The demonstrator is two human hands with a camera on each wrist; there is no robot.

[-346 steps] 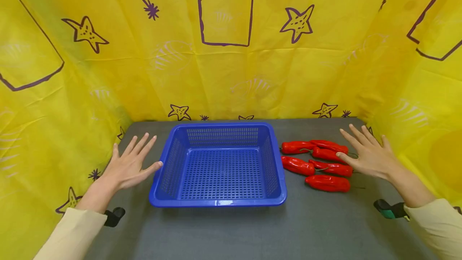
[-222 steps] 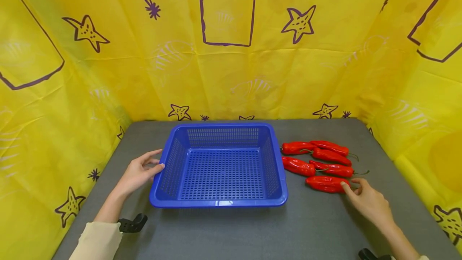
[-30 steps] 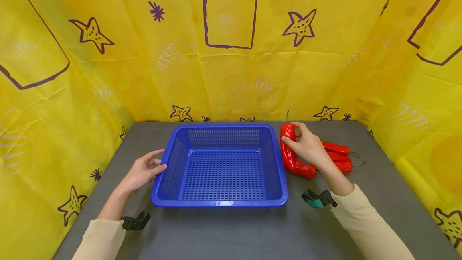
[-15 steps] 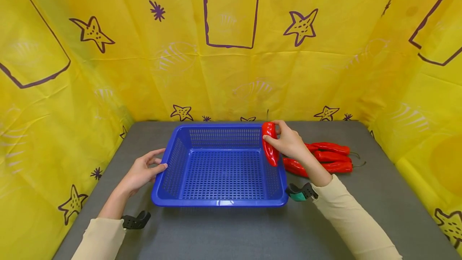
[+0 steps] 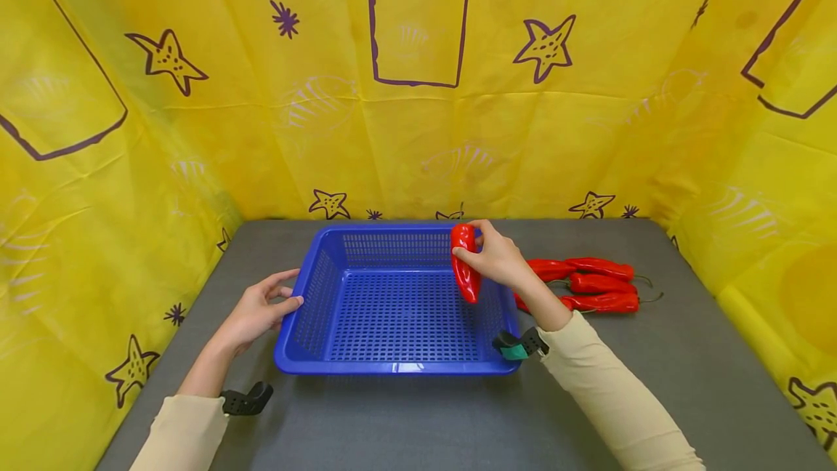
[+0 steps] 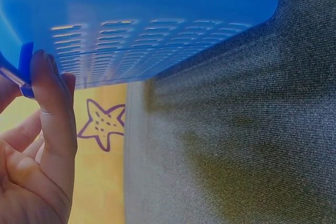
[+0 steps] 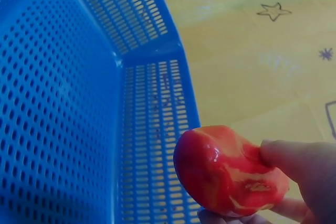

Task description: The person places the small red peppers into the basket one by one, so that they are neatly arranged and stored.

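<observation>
A blue plastic basket (image 5: 397,368) with perforated walls and floor stands on the table, nothing lying inside it. My left hand (image 5: 255,315) pinches its left rim; in the left wrist view the thumb and fingers close on the basket edge (image 6: 26,69). In my right hand (image 5: 500,260) a red pepper (image 5: 465,275) is held near its stem end, above the right part of the basket, tip hanging down. The right wrist view shows the same pepper (image 7: 226,171) end-on between thumb and fingers, with the basket's inside (image 7: 52,108) beside it.
Right of the basket several more red peppers (image 5: 601,302) lie close together on the grey table (image 5: 654,384), partly hidden behind my right forearm. Yellow cloth (image 5: 418,137) with drawn starfish hangs at the back and on both sides.
My right hand has lifted the red pepper from beside the basket and carried it left, over the rim and above the basket's inside. My left hand stays at the left rim.
</observation>
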